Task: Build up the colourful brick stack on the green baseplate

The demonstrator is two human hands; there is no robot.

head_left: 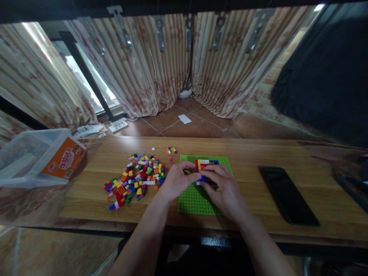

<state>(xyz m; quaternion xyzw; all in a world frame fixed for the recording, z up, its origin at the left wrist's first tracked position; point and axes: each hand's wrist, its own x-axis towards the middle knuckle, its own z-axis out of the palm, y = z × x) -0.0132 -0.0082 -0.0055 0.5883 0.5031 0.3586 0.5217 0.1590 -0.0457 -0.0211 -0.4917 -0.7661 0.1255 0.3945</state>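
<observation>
A green studded baseplate (pixel 191 201) lies on the table, carrying a small build of toy bricks (pixel 204 162) in red, white, yellow, orange and blue. My right hand (pixel 224 188) is over the plate's right half, thumb and index finger closed around a blue toy brick (pixel 202 179) at the build's near side. From the left, my left hand (pixel 179 178) reaches in with thumb and fingers drawn together at the build's left edge. Whatever lies between its fingertips is hidden. Both hands cover part of the build.
Left of the plate spreads a pile of loose multicoloured bricks (pixel 143 172). A small brick cluster (pixel 171 150) sits behind it. At the far left stands a clear plastic tub (pixel 34 145) with an orange label. A black phone (pixel 287 195) lies on the table (pixel 247 153) at right.
</observation>
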